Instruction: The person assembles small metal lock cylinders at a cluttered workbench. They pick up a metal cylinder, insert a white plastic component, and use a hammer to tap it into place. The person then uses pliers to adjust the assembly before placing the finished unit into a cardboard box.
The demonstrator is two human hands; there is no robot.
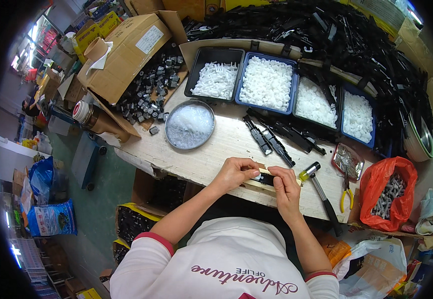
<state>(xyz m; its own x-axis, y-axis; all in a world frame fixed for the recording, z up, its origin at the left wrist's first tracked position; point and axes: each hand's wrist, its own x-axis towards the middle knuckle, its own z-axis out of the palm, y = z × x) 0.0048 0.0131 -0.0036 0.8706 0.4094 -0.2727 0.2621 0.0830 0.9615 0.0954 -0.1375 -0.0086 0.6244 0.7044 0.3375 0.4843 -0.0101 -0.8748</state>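
My left hand (pixel 237 173) and my right hand (pixel 288 189) meet at the table's front edge, fingers bent and closed. Between them is a small black plastic part (pixel 266 180), mostly covered by my fingers, with a pale strip beside it. It lies at a light wooden block or fixture (pixel 259 187). Just right of my right hand rests a hammer (pixel 321 192) with a yellowish face and a black grip. Beyond my hands lie several long black plastic assemblies (pixel 272 142). Yellow-handled pliers (pixel 347 198) lean on a red tray (pixel 347 158) of small metal pieces.
A round metal dish (pixel 169 138) holds a whitish translucent substance. Behind stand black and blue bins (pixel 292 106) of small white parts. Black parts (pixel 356 45) heap up at the back. Left are grey metal pieces (pixel 149 92) and a cardboard box (pixel 126 55); right, a red bag (pixel 371 199).
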